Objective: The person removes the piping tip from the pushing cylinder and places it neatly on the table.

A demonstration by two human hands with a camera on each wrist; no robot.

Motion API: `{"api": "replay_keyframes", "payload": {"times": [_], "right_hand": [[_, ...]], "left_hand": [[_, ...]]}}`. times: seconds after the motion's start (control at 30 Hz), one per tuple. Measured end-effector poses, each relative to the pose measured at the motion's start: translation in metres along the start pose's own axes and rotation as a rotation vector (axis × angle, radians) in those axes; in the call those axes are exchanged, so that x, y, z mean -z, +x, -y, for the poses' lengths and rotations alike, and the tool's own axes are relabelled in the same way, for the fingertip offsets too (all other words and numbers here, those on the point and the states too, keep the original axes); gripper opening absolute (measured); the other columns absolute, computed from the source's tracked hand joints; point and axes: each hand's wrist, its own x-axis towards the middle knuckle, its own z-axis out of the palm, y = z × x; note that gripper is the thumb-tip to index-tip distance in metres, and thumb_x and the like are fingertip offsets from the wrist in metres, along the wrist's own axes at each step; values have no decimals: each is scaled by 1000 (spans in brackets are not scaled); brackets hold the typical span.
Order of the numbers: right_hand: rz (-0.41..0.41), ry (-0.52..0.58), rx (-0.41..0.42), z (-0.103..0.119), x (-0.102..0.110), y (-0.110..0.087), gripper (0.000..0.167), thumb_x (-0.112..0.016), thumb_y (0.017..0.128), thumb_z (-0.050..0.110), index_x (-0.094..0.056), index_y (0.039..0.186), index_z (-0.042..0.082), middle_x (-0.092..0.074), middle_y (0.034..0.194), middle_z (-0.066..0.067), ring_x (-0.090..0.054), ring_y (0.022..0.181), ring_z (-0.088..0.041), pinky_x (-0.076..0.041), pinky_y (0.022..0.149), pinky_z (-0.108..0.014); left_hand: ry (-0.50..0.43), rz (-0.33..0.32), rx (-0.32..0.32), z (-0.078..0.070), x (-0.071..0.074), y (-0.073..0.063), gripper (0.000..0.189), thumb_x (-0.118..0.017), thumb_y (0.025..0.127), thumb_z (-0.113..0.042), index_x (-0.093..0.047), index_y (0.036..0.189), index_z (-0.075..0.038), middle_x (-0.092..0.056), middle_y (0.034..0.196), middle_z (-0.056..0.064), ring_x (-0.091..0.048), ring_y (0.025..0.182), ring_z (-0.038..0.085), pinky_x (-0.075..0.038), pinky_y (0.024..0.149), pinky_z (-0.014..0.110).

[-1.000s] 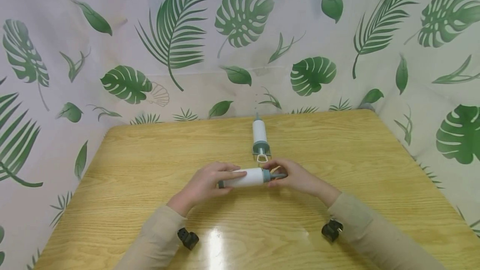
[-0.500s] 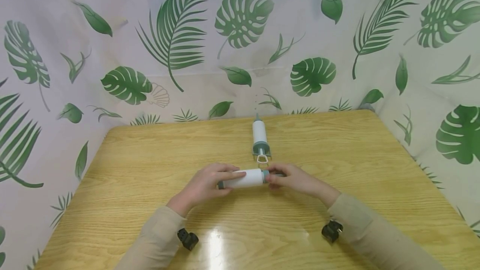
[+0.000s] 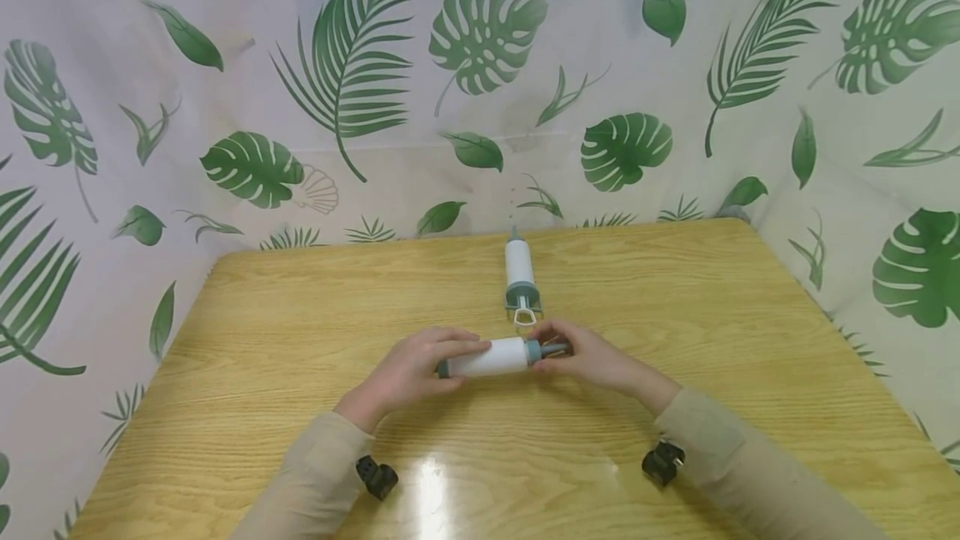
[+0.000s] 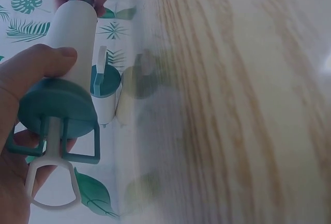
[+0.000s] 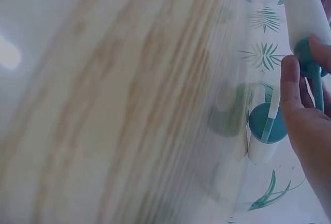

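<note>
Your left hand curls round a white syringe above the wooden table; your right hand pinches its teal nozzle cap; a 2nd syringe lies just beyond, pointing away from you.

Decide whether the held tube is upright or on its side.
On its side: the held tube runs crosswise from left hand to right hand, nozzle rightward.

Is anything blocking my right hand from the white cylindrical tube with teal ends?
Nothing visible: your right hand pinches the white tube by its teal nozzle cap, and your left hand grips its barrel. The second white-and-teal tube lies beyond on the wooden table, not between them.
</note>
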Motion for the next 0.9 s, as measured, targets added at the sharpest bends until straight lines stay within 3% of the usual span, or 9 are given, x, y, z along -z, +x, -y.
{"api": "replay_keyframes", "payload": {"times": [0.17, 0.47, 0.9], "right_hand": [[-30, 20, 3, 1, -2, 0, 41, -72, 86, 17, -54, 120, 5, -57, 121, -13, -54, 113, -32, -49, 92, -38], [-105, 43, 0, -2, 0, 0, 41, -72, 84, 7, -56, 121, 0, -59, 120, -16, -55, 113, -33, -49, 93, -36], [-67, 44, -13, -8, 2, -3, 44, -70, 87, 8, -53, 125, -3, -58, 122, -16, -54, 115, -33, -48, 94, -39]], "left_hand": [[-32, 4, 21, -1, 0, 1, 55, -80, 77, -10, -62, 129, -17, -59, 127, 4, -56, 115, 23, -48, 94, 38], [-106, 75, 134, 0, 4, 1, 51, -76, 82, -16, -60, 130, -19, -59, 127, 1, -55, 115, 20, -49, 92, 37], [-39, 123, 118, 8, -1, 4, 46, -76, 82, -15, -63, 126, -18, -61, 122, 1, -56, 111, 18, -47, 93, 35]]}}
